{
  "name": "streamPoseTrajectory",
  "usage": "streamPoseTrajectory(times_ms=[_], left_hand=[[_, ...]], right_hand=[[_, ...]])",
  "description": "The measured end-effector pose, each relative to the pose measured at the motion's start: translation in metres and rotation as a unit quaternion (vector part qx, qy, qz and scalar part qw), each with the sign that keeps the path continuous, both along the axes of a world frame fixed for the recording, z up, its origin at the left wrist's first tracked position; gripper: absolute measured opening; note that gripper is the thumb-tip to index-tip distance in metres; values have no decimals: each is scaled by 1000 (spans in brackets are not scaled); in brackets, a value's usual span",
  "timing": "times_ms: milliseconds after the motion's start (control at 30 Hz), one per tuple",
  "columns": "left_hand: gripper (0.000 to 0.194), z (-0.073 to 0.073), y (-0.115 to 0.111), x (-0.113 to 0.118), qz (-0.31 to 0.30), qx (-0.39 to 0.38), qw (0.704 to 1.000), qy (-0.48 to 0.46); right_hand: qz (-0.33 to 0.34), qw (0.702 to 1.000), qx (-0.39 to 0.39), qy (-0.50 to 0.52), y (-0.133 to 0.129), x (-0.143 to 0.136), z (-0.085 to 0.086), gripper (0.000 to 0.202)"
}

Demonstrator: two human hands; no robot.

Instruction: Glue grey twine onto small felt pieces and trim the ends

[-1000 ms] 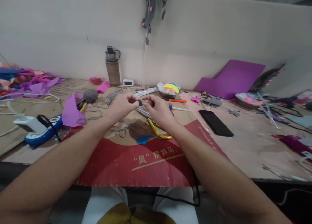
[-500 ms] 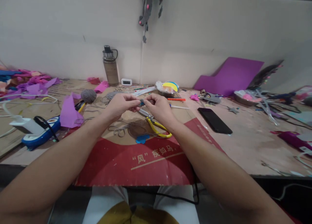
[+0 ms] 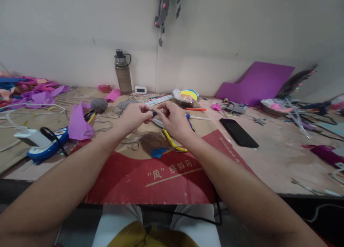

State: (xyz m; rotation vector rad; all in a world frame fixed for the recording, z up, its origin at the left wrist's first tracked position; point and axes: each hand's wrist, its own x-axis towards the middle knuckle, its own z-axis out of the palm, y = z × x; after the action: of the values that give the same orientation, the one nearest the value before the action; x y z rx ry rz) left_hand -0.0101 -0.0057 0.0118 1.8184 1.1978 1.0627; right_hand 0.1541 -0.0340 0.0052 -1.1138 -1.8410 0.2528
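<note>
Small dark piece (image 3: 154, 113): hanging in the air between the two hands, over the far part of the red-printed cardboard (image 3: 161, 195) — too small for me to name.
Left hand (image 3: 137, 114): pinching the piece between thumb and fingers.
Right hand (image 3: 173, 118): meeting the left, its thumb and finger pinching the other edge.
Handwork: being under way, I'd judge, with the piece not set down; how much is finished or left I cannot tell.
Blue cutout (image 3: 158, 152): lying loose on the cardboard, near a yellow-handled tool (image 3: 168, 138).
Tabletop (image 3: 268, 171): carrying a black phone (image 3: 239, 133) on the right, a ball of grey yarn (image 3: 99, 105) and a blue power strip (image 3: 44, 153) on the left.
Wall (image 3: 209, 35): rising pale behind a water bottle (image 3: 123, 76) and a digital clock (image 3: 140, 90) — a grey ornament (image 3: 163, 12) dangling against it, a purple sheet (image 3: 255, 84) leaning at right.
</note>
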Motion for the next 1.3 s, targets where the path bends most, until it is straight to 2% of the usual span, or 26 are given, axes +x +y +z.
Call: streamPoseTrajectory(times_ms=[167,433,633,800,1100,1300], left_hand=[[5,3,-1,2,35,7,997,-65],[8,-5,2,7,13,-20,981,-191],[8,-7,-1,9,6,-17,984,-176],[9,-7,-6,13,0,-26,986,-167],[8,-11,-11,18,-22,-88,980,-175],[14,-13,-6,15,-48,-157,960,-225]], right_hand=[[29,999,11,10,1,-1,-5,9],[26,987,-89,130,10,-2,-8,15],[32,971,-123,203,15,-3,-12,22],[44,970,-125,205,14,-3,-13,18],[44,962,-156,221,10,-8,-15,10],[58,951,-182,242,14,-9,-18,11]])
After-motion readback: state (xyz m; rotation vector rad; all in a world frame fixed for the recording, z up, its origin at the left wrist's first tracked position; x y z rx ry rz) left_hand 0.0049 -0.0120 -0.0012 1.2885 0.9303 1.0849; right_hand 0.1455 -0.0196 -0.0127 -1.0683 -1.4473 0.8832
